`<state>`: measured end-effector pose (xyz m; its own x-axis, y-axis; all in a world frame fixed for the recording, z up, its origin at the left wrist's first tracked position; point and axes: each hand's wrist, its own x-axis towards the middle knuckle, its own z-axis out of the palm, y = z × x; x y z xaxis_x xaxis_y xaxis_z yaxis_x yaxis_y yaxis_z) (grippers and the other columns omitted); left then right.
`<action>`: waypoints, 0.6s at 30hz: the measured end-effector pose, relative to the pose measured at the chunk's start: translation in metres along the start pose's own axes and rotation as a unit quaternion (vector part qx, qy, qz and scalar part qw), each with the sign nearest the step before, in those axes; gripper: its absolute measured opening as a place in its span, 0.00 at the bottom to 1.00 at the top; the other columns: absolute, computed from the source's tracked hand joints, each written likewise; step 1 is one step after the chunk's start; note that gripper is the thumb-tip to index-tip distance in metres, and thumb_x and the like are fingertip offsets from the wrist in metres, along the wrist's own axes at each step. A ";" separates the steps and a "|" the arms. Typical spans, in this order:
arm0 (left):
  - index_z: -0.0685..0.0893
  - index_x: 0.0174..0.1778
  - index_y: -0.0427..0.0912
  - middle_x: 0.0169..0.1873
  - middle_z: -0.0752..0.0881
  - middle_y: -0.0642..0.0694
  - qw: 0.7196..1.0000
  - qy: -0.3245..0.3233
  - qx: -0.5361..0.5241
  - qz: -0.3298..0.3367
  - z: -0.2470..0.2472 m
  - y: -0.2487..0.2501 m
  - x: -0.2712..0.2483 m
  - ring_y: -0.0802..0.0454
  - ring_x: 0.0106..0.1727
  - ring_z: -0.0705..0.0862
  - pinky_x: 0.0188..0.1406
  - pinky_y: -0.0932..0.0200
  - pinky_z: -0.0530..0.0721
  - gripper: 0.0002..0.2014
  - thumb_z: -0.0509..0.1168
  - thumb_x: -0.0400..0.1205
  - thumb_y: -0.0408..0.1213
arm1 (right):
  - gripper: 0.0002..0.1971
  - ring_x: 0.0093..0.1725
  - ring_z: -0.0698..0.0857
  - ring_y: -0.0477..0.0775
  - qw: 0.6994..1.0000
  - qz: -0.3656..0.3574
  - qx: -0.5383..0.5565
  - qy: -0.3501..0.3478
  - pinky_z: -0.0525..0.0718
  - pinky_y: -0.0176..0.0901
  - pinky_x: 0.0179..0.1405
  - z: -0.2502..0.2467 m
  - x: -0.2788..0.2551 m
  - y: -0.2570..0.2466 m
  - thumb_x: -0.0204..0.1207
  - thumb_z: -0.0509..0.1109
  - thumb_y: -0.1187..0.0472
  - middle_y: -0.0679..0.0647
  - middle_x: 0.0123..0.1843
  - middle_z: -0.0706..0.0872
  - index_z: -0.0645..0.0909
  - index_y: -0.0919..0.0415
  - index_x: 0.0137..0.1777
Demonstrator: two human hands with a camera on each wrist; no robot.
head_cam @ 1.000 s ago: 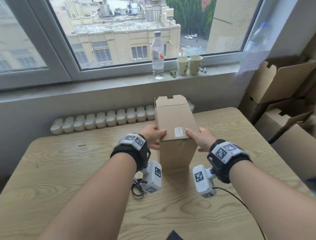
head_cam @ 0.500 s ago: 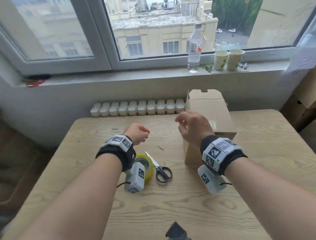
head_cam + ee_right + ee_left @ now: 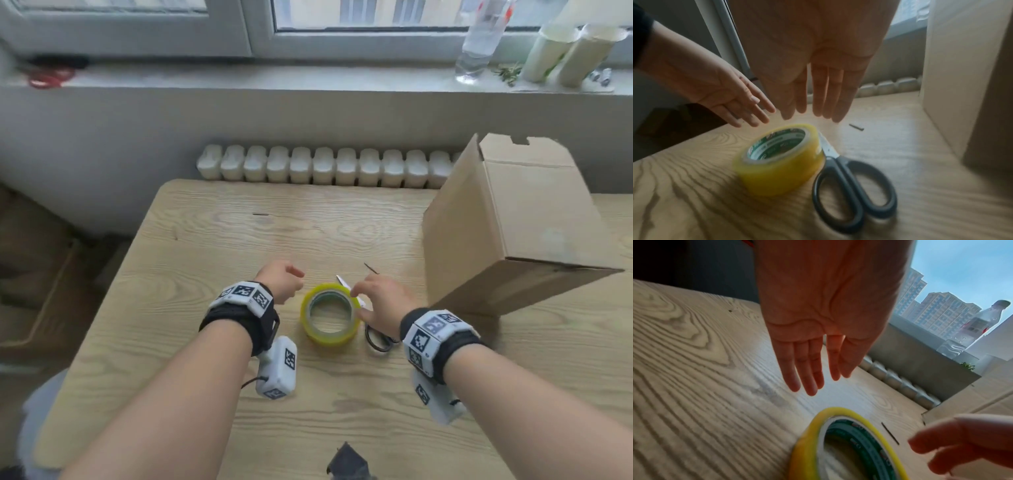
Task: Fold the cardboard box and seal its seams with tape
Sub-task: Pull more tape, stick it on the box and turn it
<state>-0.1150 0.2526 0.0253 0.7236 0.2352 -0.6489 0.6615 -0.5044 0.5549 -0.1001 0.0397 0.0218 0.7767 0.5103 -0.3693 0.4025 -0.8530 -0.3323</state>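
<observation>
A yellow roll of tape point(image 3: 329, 314) lies flat on the wooden table point(image 3: 212, 240), seen too in the wrist views point(image 3: 846, 444) point(image 3: 780, 158). My left hand point(image 3: 282, 284) hovers just left of it, fingers straight and empty point(image 3: 813, 369). My right hand point(image 3: 380, 301) hovers over its right rim with fingers extended point(image 3: 813, 100), holding nothing. The folded cardboard box point(image 3: 513, 233) stands upright at the right of the table, an open flap at its top, apart from both hands.
Black-handled scissors point(image 3: 851, 186) lie against the tape's right side, partly under my right hand point(image 3: 376, 339). A small dark sliver point(image 3: 371, 268) lies on the table. A radiator point(image 3: 325, 168) runs behind the table; a bottle point(image 3: 479, 41) and cups point(image 3: 561, 51) stand on the sill.
Both hands let go of the box and moved left and down to the tape roll. The view turned left and down, so the box now stands at the right.
</observation>
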 end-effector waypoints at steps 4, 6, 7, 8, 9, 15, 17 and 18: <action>0.76 0.72 0.45 0.57 0.83 0.41 0.997 -0.075 -0.006 -0.027 0.015 -0.014 0.018 0.45 0.49 0.84 0.40 0.57 0.84 0.21 0.64 0.82 0.34 | 0.27 0.65 0.81 0.56 0.996 0.064 0.050 -0.037 0.78 0.47 0.62 0.021 0.016 -0.004 0.77 0.69 0.50 0.53 0.67 0.81 0.70 0.52 0.75; 0.76 0.72 0.46 0.56 0.84 0.42 0.995 -0.095 -0.001 -0.018 0.020 -0.017 0.023 0.47 0.44 0.85 0.33 0.60 0.83 0.20 0.64 0.82 0.34 | 0.25 0.62 0.82 0.57 0.994 0.084 0.055 -0.033 0.79 0.46 0.58 0.029 0.021 -0.005 0.77 0.69 0.51 0.54 0.63 0.84 0.71 0.53 0.73; 0.78 0.71 0.47 0.57 0.85 0.42 0.995 -0.097 0.008 -0.009 0.022 -0.018 0.027 0.47 0.45 0.86 0.36 0.58 0.85 0.19 0.64 0.82 0.35 | 0.24 0.60 0.82 0.57 0.994 0.090 0.055 -0.025 0.78 0.45 0.57 0.032 0.023 -0.005 0.77 0.69 0.51 0.54 0.62 0.84 0.73 0.54 0.72; 0.80 0.69 0.49 0.56 0.86 0.43 0.995 -0.095 0.015 -0.001 0.023 -0.019 0.029 0.47 0.46 0.87 0.41 0.56 0.87 0.18 0.64 0.82 0.35 | 0.22 0.60 0.83 0.57 0.994 0.096 0.055 -0.016 0.78 0.45 0.56 0.035 0.025 -0.005 0.77 0.69 0.51 0.54 0.61 0.85 0.75 0.54 0.70; 0.82 0.66 0.50 0.55 0.87 0.44 0.996 -0.091 0.016 0.003 0.025 -0.020 0.031 0.48 0.46 0.87 0.46 0.56 0.87 0.16 0.64 0.82 0.36 | 0.21 0.59 0.82 0.57 0.993 0.102 0.055 -0.008 0.78 0.45 0.55 0.037 0.026 -0.006 0.77 0.69 0.51 0.54 0.60 0.85 0.76 0.54 0.68; 0.85 0.59 0.44 0.50 0.88 0.37 0.993 -0.110 -0.040 0.004 0.030 -0.009 0.024 0.41 0.50 0.86 0.55 0.49 0.84 0.16 0.59 0.85 0.49 | 0.13 0.53 0.83 0.60 0.985 0.143 0.084 0.043 0.74 0.43 0.44 0.035 0.025 -0.013 0.75 0.67 0.59 0.56 0.53 0.85 0.79 0.58 0.59; 0.83 0.53 0.45 0.46 0.87 0.41 0.984 -0.136 -0.117 -0.017 0.028 0.003 0.016 0.45 0.45 0.85 0.47 0.54 0.84 0.17 0.55 0.86 0.53 | 0.12 0.51 0.82 0.60 0.980 0.142 0.119 0.078 0.73 0.43 0.44 0.028 0.020 -0.013 0.75 0.67 0.59 0.55 0.51 0.85 0.79 0.57 0.58; 0.82 0.51 0.45 0.44 0.88 0.41 0.975 -0.152 -0.161 -0.023 0.026 0.009 0.012 0.47 0.42 0.87 0.45 0.56 0.83 0.17 0.54 0.87 0.53 | 0.12 0.50 0.82 0.59 0.976 0.142 0.134 0.095 0.74 0.44 0.46 0.023 0.017 -0.012 0.75 0.67 0.59 0.54 0.51 0.84 0.78 0.56 0.58</action>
<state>-0.1055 0.2289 0.0095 0.6328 -0.0297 -0.7738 0.7545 -0.2009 0.6247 -0.1029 0.0613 -0.0005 0.9243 0.2071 -0.3205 0.0371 -0.8847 -0.4646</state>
